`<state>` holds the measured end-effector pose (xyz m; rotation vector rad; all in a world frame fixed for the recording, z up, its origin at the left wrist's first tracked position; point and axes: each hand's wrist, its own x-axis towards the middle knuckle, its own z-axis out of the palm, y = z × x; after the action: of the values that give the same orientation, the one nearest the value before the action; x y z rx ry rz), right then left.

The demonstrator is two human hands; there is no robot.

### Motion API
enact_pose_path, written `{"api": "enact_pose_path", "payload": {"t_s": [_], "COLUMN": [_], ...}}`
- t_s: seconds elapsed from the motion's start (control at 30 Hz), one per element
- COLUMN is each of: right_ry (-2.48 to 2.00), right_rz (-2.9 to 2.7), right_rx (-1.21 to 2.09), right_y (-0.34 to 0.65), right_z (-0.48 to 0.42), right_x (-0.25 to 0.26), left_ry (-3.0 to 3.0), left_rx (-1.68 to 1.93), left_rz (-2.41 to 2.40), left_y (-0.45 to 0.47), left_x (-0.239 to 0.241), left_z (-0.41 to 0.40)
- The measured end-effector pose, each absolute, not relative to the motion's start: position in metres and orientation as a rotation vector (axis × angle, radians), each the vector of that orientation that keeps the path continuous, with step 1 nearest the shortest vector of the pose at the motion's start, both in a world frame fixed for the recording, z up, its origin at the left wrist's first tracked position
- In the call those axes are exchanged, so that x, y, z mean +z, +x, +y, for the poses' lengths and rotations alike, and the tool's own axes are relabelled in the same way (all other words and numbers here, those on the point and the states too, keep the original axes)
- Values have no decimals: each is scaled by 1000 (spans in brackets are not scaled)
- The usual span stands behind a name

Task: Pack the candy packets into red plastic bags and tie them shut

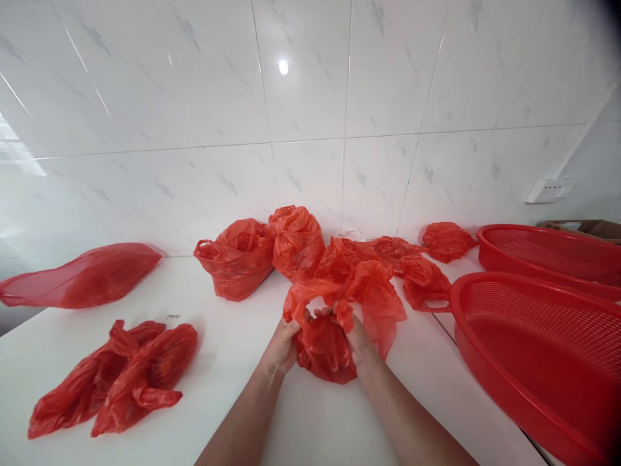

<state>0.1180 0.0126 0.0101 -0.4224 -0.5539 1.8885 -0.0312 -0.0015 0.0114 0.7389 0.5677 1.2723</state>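
Note:
Between my two hands is a red plastic bag (326, 353), low over the middle of the white table, its handles bunched up at the top. My left hand (287, 342) grips the bag's left side, with a loose handle loop above the thumb. On the right side my right hand (358, 336) is closed on the same bag, a crumpled handle end by the thumb. Fingertips of both hands meet near the bag's mouth and partly hide in the plastic. What the bag contains cannot be made out. Just behind lies another loose red bag (376, 294).
Full red bags (237, 259) stand along the tiled wall (310, 175). Two knotted red bags (140, 369) lie at left, below a long red mesh sack (97, 275). Red plastic baskets (478, 362) take up the right side. A socket (548, 190) is on the wall.

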Motion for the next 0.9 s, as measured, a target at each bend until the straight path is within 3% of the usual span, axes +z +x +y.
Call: {"api": "enact_pose_path", "payload": {"t_s": [0.5, 0.9], "right_ry": [-444, -340], "right_rz": [-837, -622], "right_rx": [1892, 1907], "right_y": [112, 131], "right_z": [2, 20], "right_x": [14, 2], "left_ry": [563, 560], "left_rx": [1243, 1322], "left_rz": [699, 597], "left_y": [-29, -30], "left_x": [9, 22], "left_z": [6, 0]}}
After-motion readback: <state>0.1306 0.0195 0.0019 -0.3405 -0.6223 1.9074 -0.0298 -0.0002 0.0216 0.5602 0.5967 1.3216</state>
